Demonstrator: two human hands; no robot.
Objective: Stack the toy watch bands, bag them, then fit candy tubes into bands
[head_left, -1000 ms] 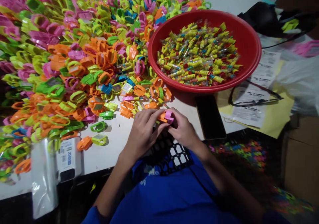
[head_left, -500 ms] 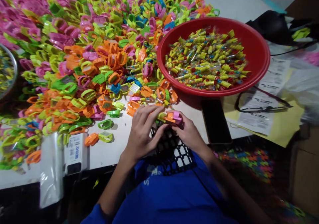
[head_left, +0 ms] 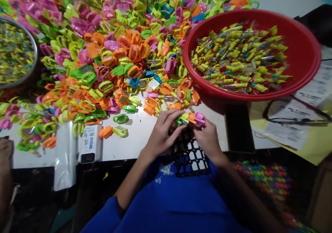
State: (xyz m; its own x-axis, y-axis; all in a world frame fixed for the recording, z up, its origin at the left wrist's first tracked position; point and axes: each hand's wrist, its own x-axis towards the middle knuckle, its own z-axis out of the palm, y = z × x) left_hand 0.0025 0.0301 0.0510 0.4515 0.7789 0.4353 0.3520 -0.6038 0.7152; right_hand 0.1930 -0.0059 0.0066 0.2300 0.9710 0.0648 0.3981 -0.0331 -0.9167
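A short row of plastic toy watches (head_left: 191, 119), green, yellow, orange and pink, is held side by side between my hands. My left hand (head_left: 163, 131) is closed about the green end, its thumb and fingers curled. At the pink end, my right hand (head_left: 209, 139) grips with its fingers mostly hidden behind the row. Below the hands, a black plastic grid (head_left: 193, 157) rests against my blue shirt at the table edge. Just beyond my fingers lie more loose toy watches (head_left: 150, 105) and a few small candy-filled tubes (head_left: 181, 100).
A big heap of toy watches (head_left: 103, 53) covers the table. A red basin (head_left: 308, 60) of wrapped tubes stands right, a metal bowl (head_left: 35, 53) left. Nearby lie a phone (head_left: 240, 131), glasses (head_left: 298, 120), a white box (head_left: 89, 143) and plastic bags (head_left: 64, 157). Another person's arm (head_left: 5, 167) shows at left.
The view has shifted, so the table contents appear further right and the metal bowl and another person's arm show at left. More of the held row, including its green end, is visible.
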